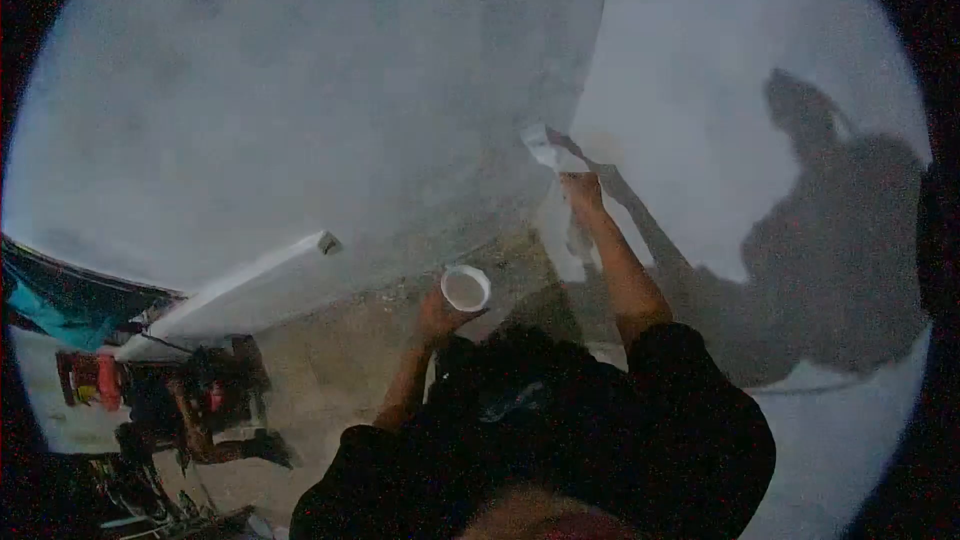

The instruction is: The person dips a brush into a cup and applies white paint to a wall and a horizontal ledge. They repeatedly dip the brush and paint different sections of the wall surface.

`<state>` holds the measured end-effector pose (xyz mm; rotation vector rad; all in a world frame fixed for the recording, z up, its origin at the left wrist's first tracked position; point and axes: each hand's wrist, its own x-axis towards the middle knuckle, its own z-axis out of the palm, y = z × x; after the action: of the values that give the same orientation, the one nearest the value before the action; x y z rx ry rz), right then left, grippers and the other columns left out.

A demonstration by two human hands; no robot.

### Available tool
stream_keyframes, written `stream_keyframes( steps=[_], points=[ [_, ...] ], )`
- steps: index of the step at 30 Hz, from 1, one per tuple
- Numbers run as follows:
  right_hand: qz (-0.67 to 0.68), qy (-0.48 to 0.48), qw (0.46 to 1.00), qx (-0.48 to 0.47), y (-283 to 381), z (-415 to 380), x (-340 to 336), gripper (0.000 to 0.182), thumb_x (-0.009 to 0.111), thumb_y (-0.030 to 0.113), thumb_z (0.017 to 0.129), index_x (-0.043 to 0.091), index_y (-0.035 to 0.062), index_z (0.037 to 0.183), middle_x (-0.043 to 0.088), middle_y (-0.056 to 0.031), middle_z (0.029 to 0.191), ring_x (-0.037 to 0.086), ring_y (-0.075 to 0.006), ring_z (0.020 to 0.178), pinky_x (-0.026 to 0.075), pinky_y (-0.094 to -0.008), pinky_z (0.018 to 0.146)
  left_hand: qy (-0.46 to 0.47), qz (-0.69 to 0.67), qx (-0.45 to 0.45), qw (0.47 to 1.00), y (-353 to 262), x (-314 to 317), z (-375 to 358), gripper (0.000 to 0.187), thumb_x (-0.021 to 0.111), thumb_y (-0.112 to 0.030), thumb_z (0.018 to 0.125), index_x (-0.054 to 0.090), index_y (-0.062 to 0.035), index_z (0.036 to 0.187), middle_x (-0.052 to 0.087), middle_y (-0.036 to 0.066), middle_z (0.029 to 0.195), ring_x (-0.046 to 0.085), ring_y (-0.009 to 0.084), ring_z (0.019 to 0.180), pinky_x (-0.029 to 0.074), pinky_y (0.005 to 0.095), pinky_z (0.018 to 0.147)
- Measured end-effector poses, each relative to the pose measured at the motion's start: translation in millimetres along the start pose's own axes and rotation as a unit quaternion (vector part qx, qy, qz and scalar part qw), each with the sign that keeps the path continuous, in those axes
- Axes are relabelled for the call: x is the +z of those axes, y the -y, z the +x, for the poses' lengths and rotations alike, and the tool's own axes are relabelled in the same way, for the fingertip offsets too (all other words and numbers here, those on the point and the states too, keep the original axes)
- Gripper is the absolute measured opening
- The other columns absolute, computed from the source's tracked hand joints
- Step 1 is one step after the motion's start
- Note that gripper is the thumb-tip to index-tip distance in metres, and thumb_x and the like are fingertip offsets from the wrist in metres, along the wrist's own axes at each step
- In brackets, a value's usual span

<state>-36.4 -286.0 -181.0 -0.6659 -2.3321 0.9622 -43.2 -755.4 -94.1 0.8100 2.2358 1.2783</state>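
My left hand [436, 316] is wrapped round a round white container [466, 288] in front of my body. Its open top shows pale contents that I cannot make out. Farther forward and to the right, my right hand [581, 188] is closed on a white object [543, 146], which looks like a cloth or a flat tool. That object is at the grey wall [420, 70], close to the corner with the paler wall [690, 90]. Its exact shape is blurred.
A white ledge [250, 283] juts out at the left. Beyond it are a teal cloth [60, 312], red items [108, 380] and dark clutter at the lower left. My shadow falls across the right wall. The brownish floor [330, 365] lies below.
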Motion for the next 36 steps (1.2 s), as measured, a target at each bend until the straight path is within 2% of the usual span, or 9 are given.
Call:
stream_keyframes(
  steps=[1,5,11,17,19,22,26,32,36],
  points=[
    [-0.033,0.0,0.999,-0.037,14,-1,-14,0.044,0.059,0.035,0.098,0.065,0.0001,0.072,0.057,-0.0052,0.062,0.057,-0.0196,0.062,0.044,-0.0357,0.053,-0.004,-0.008,0.001,1.0,2,0,-2,0.082,0.092,-0.044,0.067,0.058,-0.0024,0.129,0.069,0.017,0.12,0.067,0.0312,0.111,0.053,0.0461,0.095],
    [0.154,-0.012,0.961,0.231,180,-16,-120,0.039,0.063,0.036,0.096,0.07,-0.0009,0.085,0.062,-0.0105,0.074,0.058,-0.0209,0.063,0.046,-0.0356,0.053,0.044,-0.046,0.013,0.998,-28,-14,-16,0.083,0.092,-0.044,0.068,0.057,-0.0029,0.13,0.069,0.016,0.12,0.067,0.0312,0.112,0.053,0.046,0.095],
    [0.163,-0.064,0.974,0.147,272,45,-224,0.025,0.07,0.038,0.09,0.075,0.0142,0.097,0.063,0.0007,0.066,0.05,-0.0131,0.044,0.038,-0.0321,0.039,0.039,0.026,0.029,0.998,-36,-20,-22,0.082,0.092,-0.044,0.068,0.058,-0.0041,0.131,0.069,0.014,0.12,0.067,0.0301,0.112,0.053,0.0449,0.094],
    [0.154,-0.191,0.969,0.024,397,59,-304,0.027,0.073,0.026,0.09,0.075,0.0024,0.103,0.06,0.0012,0.072,0.046,-0.0076,0.056,0.034,-0.0269,0.048,0.052,0.009,-0.038,0.998,-33,-15,-10,0.08,0.092,-0.043,0.069,0.058,-0.0046,0.13,0.069,0.014,0.12,0.067,0.0307,0.112,0.054,0.0438,0.094],
    [0.225,-0.188,0.956,-0.008,393,84,-311,0.027,0.071,0.026,0.09,0.075,0.0031,0.104,0.059,0.0018,0.072,0.046,-0.0079,0.057,0.034,-0.0269,0.049,0.008,0.012,0.06,0.998,-34,-14,-10,0.081,0.092,-0.042,0.069,0.057,-0.0035,0.131,0.069,0.014,0.119,0.067,0.0314,0.112,0.053,0.0438,0.094],
    [0.356,-0.191,0.91,-0.092,389,74,-297,0.025,0.068,0.027,0.091,0.073,0.0049,0.102,0.057,0.0019,0.071,0.047,-0.0082,0.055,0.037,-0.0265,0.048,0.043,-0.011,0.028,0.999,-35,-19,-10,0.082,0.092,-0.041,0.07,0.055,-0.0031,0.132,0.068,0.015,0.122,0.065,0.0319,0.114,0.053,0.0445,0.096],
    [0.157,-0.15,0.972,0.092,298,56,-218,0.02,0.07,0.025,0.091,0.069,0.0057,0.097,0.056,0.0004,0.067,0.048,-0.0085,0.054,0.038,-0.0268,0.047,0.088,-0.047,-0.025,0.995,-36,-27,-15,0.083,0.092,-0.038,0.07,0.053,-0.0024,0.134,0.065,0.016,0.127,0.063,0.0326,0.118,0.052,0.0454,0.098],
    [0.132,-0.198,0.971,0.001,121,8,-67,0.033,0.068,0.033,0.097,0.071,0.0014,0.106,0.055,0.0005,0.065,0.051,-0.0113,0.054,0.04,-0.0311,0.051,0.021,0.021,0.001,1.0,-20,-28,-30,0.083,0.092,-0.037,0.07,0.053,-0.0017,0.134,0.062,0.018,0.13,0.061,0.0344,0.12,0.051,0.0458,0.099],
    [0.082,-0.144,0.978,0.124,116,-35,-39,0.031,0.067,0.028,0.098,0.068,-0.0011,0.111,0.061,-0.0044,0.073,0.057,-0.0145,0.063,0.045,-0.0348,0.058,0.009,-0.012,0.039,0.999,17,-19,-29,0.084,0.093,-0.037,0.068,0.054,-0.002,0.134,0.062,0.019,0.13,0.062,0.0347,0.119,0.05,0.0458,0.099]
  ],
)
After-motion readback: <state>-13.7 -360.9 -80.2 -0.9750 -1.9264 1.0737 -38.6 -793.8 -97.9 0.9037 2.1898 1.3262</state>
